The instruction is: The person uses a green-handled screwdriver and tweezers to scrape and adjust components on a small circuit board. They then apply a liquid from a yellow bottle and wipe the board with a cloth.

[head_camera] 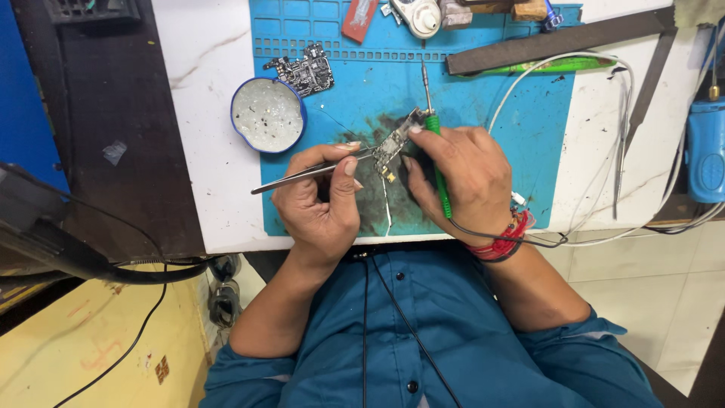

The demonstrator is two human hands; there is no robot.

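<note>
Over the blue mat [521, 128] on your worktop, your left hand [321, 200] pinches tweezers [302, 174] while your right hand [464, 177] grips the green soldering iron [436, 162] and steadies the small circuit board [393, 143], light and fragile, best held by its edges.

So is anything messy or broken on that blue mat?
Yes. The blue mat has a dark, sooty stain right where the left hand holds tweezers to a small circuit board. The right hand grips a green-handled iron. Another bare board lies loose beside the round tin.
</note>
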